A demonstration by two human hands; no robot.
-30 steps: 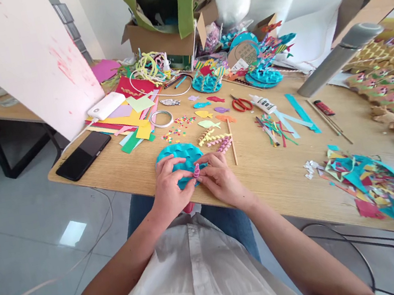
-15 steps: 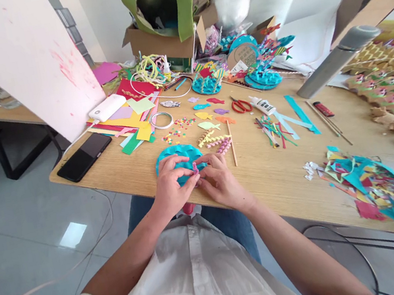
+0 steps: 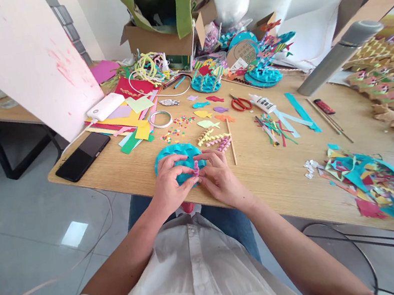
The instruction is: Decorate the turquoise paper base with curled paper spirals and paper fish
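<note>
A small purple coiled pipe cleaner (image 3: 196, 168) stands between my hands, over the near right part of a blue scalloped paper disc (image 3: 171, 152). My left hand (image 3: 172, 180) reaches over the disc, thumb and fingertips closed on the coil from the left. From the right, my right hand (image 3: 219, 176) pinches at the same coil; its fingers cover the lower end. Just beyond my right hand lie more coiled pipe cleaners (image 3: 214, 140) in yellow, pink and purple, next to a thin wooden stick (image 3: 232, 144).
Beyond the disc are paper confetti (image 3: 178, 128), a tape roll (image 3: 160, 119), several paper fish (image 3: 203, 114), red scissors (image 3: 241, 102) and a glue bottle (image 3: 262, 103). A phone (image 3: 83, 156) lies left. Paper scraps (image 3: 370, 178) and a grey flask (image 3: 341, 56) are on the right.
The purple coil shows slightly more of its length between my fingertips. Both hands keep nearly the same place at the disc; the camera view has shifted slightly.
</note>
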